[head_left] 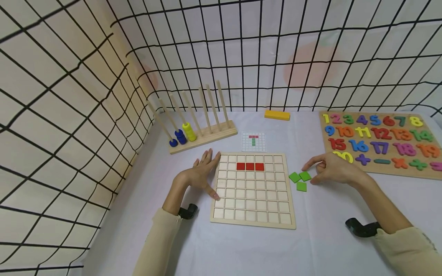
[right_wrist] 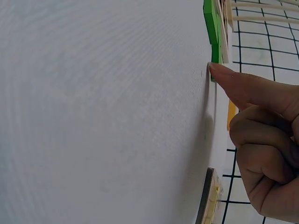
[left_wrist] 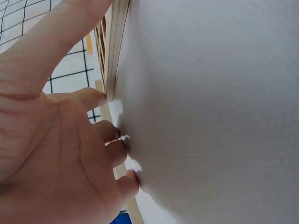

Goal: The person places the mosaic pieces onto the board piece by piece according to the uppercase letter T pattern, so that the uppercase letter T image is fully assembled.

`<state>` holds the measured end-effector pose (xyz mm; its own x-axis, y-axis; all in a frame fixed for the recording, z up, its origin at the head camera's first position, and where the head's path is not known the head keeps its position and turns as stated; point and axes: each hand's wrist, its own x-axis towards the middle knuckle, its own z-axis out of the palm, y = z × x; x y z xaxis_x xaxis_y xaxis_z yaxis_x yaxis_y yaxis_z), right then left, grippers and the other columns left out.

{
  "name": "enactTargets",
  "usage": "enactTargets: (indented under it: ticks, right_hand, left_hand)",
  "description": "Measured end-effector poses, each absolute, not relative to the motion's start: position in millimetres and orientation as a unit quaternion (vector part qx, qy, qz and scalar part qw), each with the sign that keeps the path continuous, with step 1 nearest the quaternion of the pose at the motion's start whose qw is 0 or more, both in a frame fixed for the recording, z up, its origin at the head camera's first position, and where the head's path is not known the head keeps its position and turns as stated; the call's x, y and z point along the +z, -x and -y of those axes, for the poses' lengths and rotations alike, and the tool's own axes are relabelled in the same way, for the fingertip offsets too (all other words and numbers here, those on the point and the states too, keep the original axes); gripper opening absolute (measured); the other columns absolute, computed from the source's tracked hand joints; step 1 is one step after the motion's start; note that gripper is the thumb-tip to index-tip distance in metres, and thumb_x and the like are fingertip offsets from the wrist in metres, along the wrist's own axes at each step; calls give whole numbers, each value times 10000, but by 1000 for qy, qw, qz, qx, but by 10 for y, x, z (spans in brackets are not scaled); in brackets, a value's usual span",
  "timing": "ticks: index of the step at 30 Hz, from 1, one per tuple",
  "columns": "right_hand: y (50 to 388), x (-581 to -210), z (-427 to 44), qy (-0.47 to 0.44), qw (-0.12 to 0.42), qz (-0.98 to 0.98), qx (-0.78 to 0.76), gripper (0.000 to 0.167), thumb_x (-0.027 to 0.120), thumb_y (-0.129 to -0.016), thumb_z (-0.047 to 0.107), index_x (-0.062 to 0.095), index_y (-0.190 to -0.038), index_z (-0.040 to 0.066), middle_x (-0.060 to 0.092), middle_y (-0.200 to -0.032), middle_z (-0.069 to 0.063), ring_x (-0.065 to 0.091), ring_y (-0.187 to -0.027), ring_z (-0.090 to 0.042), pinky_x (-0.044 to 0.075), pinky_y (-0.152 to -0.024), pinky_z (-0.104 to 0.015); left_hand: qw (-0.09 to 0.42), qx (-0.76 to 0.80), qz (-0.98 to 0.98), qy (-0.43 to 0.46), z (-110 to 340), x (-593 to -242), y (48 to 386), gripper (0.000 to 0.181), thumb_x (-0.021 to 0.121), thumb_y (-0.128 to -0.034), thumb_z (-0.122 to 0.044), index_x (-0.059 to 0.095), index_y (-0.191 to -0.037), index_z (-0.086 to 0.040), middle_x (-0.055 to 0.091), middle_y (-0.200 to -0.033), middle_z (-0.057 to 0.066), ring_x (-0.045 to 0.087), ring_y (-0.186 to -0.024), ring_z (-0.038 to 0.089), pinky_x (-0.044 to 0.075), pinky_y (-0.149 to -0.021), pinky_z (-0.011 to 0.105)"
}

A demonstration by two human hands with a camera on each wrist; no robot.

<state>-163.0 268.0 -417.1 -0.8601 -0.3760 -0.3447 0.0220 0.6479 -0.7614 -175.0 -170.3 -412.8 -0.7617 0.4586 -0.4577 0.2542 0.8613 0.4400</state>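
The square wooden grid board (head_left: 253, 191) lies flat, with three red tiles (head_left: 250, 166) side by side in its second row. My left hand (head_left: 200, 174) rests along the board's left edge, fingers spread, thumb on the lower part of that edge; the left wrist view shows the palm (left_wrist: 60, 154) beside the board's edge. Three green tiles (head_left: 301, 186) lie on the cloth to the right of the board. My right hand (head_left: 333, 168) has its thumb and index finger around the right-hand green tile (head_left: 305, 176). In the right wrist view the thumb tip touches a green tile (right_wrist: 215, 53).
A small pattern card (head_left: 253, 142) lies behind the board. Farther back are a wooden peg stand (head_left: 207, 136) with blue and yellow rings and a yellow block (head_left: 277, 115). A number puzzle board (head_left: 380, 166) lies at the right. Black wire mesh (head_left: 241, 57) stands behind and at the left.
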Motion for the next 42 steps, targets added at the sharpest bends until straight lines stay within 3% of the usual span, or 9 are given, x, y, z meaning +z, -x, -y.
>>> enactTargets:
  ticks: [19,27,35,42]
  right_hand:
    - [1609,-4181,-2701,93,226,-890,-386,415,867,-808,148,709,-1143,-39,395,-594,49,351,-548,-78,291,-518,-240]
    - [1646,-4137,-2640,73,185,-912,-358,444,854,-843,232,719,-1186,-16,363,-598,47,320,-570,-101,277,-583,-312]
    - [1665,-4068,-2238,88,197,-892,-398,435,849,-855,244,713,-1176,-17,309,-587,48,301,-562,-104,283,-591,-306]
    - [1677,-4082,-1780,102,218,-879,-412,390,859,-838,226,720,-1115,-11,322,-582,56,320,-555,-112,248,-520,-238]
  left_hand:
    - [288,180,-920,-195,1706,-4116,1745,1504,987,-647,-422,-85,-1667,-154,-249,-1704,172,-234,-1598,317,-79,-1314,551]
    - [289,183,-918,-199,1712,-4113,1742,1501,985,-655,-417,-92,-1666,-151,-253,-1701,181,-238,-1596,324,-84,-1312,556]
    - [292,184,-918,-196,1704,-4105,1739,1499,984,-655,-414,-94,-1665,-159,-260,-1700,168,-244,-1595,313,-90,-1313,542]
    - [292,183,-919,-193,1699,-4102,1738,1506,986,-651,-421,-99,-1665,-168,-263,-1701,158,-245,-1596,303,-91,-1316,535]
